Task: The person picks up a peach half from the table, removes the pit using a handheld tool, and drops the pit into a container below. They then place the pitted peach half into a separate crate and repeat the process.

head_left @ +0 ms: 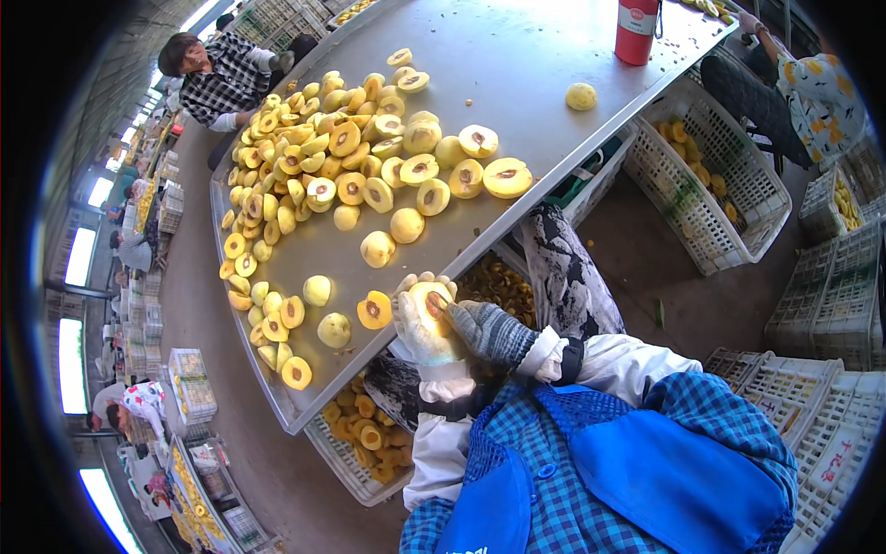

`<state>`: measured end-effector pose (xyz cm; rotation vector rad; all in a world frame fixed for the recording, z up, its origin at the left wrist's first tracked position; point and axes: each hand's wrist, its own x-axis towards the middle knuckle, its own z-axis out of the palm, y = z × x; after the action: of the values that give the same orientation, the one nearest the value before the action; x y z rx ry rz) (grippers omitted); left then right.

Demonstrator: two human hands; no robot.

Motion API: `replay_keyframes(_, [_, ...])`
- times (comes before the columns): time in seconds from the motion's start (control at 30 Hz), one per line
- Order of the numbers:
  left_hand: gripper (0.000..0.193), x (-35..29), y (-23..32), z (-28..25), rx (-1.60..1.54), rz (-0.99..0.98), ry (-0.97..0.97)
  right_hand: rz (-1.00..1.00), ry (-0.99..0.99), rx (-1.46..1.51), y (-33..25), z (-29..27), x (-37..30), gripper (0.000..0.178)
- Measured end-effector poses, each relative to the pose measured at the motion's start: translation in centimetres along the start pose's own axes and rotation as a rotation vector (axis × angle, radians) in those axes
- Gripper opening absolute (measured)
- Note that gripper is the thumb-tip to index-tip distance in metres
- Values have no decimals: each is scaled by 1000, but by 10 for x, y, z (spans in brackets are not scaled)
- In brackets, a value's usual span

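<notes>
My left hand [425,337], in a pale glove, holds up a yellow peach half [426,294] with its cut face showing and a reddish-brown centre. My right hand [491,331], in a grey striped glove, is closed, its fingertips at the middle of that cut face. Whether a small tool is in the right fingers is hidden. Both hands are just off the near edge of the metal table [517,83]. Close to the left hand on the table lie another peach half [374,310] and a rounded peach piece [334,330].
A heap of peach halves [314,157] covers the table's left part. A red flask [637,32] stands at the far right. Below the edge sit a crate of peach pieces [337,462] and a container of dark scraps [494,282]. White crates [692,212] stand right; a co-worker [226,78] sits far left.
</notes>
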<state>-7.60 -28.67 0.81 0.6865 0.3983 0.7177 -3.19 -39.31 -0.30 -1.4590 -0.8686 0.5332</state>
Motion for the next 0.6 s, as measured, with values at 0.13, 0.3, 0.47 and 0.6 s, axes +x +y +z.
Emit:
replay_keyframes(0.13, [38,-6,-1,7,-42,-19,44,160,-80,97,-14,-11,7,49])
replay_keyframes(0.3, [44,-9,10,4,-83,-119,-114,243,-268,205,-19,-23,12,55])
replay_keyframes(0.47, [46,-1,15,12,42,-152,-125,314,-219,312,1,-27,12,57])
replay_keyframes(0.6, [46,3,14,3,96,-203,-53,441,-177,529,-3,-20,7,52])
